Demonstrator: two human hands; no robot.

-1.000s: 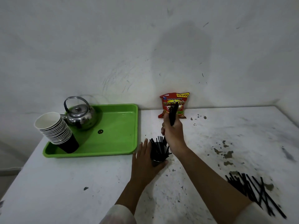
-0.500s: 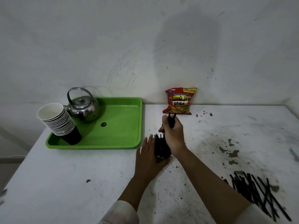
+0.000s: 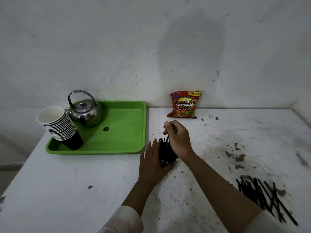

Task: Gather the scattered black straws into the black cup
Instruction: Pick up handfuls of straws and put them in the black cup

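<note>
A black cup [image 3: 166, 153] stands on the white table near its middle, with several black straws sticking out of its top. My left hand [image 3: 154, 163] wraps the cup's left and near side. My right hand [image 3: 177, 138] hovers over the rim with its fingers pinched on black straws [image 3: 167, 137] whose lower ends are inside the cup. A loose pile of black straws [image 3: 262, 197] lies on the table at the lower right, partly hidden by my right forearm.
A green tray [image 3: 124, 132] at the left holds a steel kettle [image 3: 85, 110] and a leaning stack of paper cups [image 3: 58, 126]. A red snack bag [image 3: 185, 105] leans on the wall behind the cup. Dark stains mark the table on the right.
My right hand has come down from well above the cup to its rim, pushing the held straws down into it. The left hand stayed on the cup.
</note>
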